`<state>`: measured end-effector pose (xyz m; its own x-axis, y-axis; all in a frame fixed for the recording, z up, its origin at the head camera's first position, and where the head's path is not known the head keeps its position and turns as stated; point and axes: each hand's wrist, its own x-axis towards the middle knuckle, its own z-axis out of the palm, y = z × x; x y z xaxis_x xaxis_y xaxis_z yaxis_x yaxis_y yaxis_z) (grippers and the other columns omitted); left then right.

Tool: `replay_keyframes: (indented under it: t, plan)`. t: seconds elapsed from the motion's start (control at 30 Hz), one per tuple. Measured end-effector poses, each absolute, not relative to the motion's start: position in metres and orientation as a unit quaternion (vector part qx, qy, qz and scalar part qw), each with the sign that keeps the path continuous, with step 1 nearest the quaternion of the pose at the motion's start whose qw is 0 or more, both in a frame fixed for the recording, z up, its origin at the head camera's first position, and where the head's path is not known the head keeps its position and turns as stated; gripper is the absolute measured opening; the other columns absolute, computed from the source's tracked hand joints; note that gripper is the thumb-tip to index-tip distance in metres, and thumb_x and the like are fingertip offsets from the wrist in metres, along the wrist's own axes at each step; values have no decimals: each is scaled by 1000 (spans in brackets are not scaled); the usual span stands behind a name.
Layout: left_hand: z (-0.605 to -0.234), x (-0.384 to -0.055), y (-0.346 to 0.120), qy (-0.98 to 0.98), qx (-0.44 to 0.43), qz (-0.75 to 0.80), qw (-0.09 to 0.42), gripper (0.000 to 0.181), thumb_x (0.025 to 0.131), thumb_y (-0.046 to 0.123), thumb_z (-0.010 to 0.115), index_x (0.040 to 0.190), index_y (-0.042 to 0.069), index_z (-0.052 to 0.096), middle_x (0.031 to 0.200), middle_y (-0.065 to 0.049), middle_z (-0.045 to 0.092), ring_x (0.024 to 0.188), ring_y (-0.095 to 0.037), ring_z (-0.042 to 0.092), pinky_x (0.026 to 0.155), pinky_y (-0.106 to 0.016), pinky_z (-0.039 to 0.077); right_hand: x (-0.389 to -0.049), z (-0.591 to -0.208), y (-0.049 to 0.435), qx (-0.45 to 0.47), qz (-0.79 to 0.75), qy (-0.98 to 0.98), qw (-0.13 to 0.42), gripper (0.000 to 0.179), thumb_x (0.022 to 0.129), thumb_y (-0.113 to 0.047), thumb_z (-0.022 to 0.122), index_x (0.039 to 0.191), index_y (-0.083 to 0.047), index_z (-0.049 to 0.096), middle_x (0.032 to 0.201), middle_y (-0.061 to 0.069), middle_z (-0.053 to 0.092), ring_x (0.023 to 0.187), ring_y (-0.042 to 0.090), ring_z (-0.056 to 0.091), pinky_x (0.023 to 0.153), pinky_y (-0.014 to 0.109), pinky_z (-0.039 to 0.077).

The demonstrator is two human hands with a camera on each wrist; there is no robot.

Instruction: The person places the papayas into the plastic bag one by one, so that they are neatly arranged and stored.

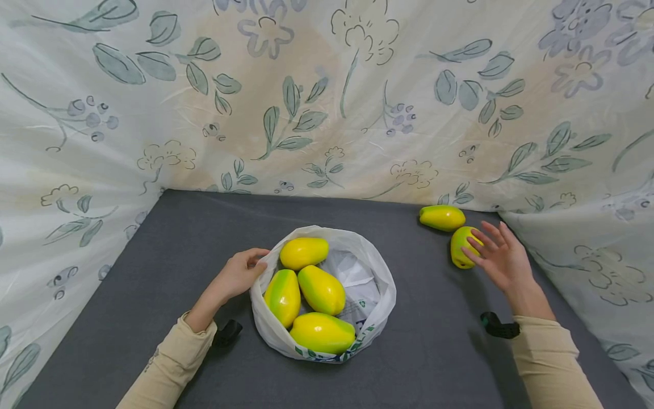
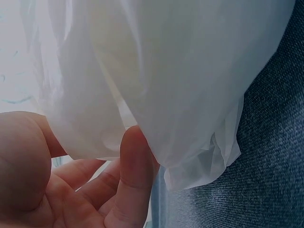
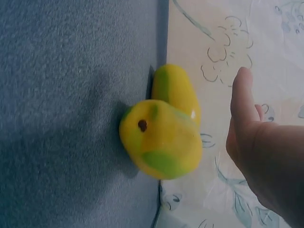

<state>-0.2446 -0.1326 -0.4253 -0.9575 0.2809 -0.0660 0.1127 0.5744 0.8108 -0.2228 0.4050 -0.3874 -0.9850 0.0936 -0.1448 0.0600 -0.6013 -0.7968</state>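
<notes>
A white plastic bag (image 1: 386,272) with a rolled-open mouth holds several yellow-green papayas (image 1: 320,289). At its left rim my left hand (image 1: 240,274) pinches the plastic between thumb and fingers. The left wrist view shows the bag wall (image 2: 156,71) close up, with the fingers (image 2: 135,175) at its lower edge. Off to the right, my right hand (image 1: 503,258) is spread with nothing in it. It overlaps a loose papaya (image 1: 461,253) in the head view, while the right wrist view shows a gap between the hand (image 3: 256,133) and that papaya (image 3: 161,140).
Another papaya (image 1: 442,217) lies just behind the loose one, by the back edge of the dark grey table (image 1: 204,227). Floral cloth (image 1: 327,113) hangs behind the table and along both sides. Dark wrist cameras (image 1: 499,326) sit below the hands.
</notes>
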Motion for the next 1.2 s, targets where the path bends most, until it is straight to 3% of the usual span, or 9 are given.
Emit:
replay_keyframes:
  t: [0.2,0.33,0.47,0.67,0.87,1.07,1.2]
  plan:
    - [-426,-245,-133,881,112,449,94,38,98,15,55,132,1,52,110,-16,61,94,-28,59,75,-38,51,-221,-390,415,-88,901,-425,17,33,96,-36,56,126,-21,54,125,4,46,113,24,40,77,45,51]
    - [-426,-245,-134,882,112,449,93,38,98,14,54,133,1,52,110,-16,61,94,-27,59,75,-39,51,-218,-385,415,-112,900,-420,21,33,96,-37,56,126,-23,54,123,2,46,127,22,29,80,46,50]
    - [-426,-244,-134,882,116,448,90,37,98,14,54,133,0,52,110,-16,61,94,-27,59,75,-39,51,-223,-396,429,-123,896,-427,23,34,95,-38,57,127,-25,54,124,1,47,130,20,29,84,46,49]
    - [-425,-244,-134,884,115,444,90,37,98,14,54,132,0,52,110,-16,61,92,-26,59,74,-38,50,-238,-425,465,-139,871,-470,37,48,90,-43,63,134,-29,49,127,-1,49,120,21,41,90,48,45]
    - [-424,-244,-133,885,110,442,93,37,98,15,54,133,1,52,110,-16,61,92,-26,59,74,-38,50,-255,-461,506,-142,860,-487,57,61,86,-45,67,141,-33,42,132,-2,48,124,21,37,86,48,47]
    - [-425,-244,-133,883,113,446,92,37,98,14,55,132,1,53,108,-15,61,90,-25,59,72,-37,50,-241,-441,484,-170,844,-504,68,52,89,-43,65,136,-31,47,119,-3,55,109,18,49,83,46,49]
    - [-425,-244,-133,883,113,447,92,37,98,14,55,132,1,53,108,-15,61,89,-25,59,72,-37,50,-227,-418,458,-194,842,-497,74,44,90,-40,64,129,-28,48,114,-3,53,105,18,48,72,41,52]
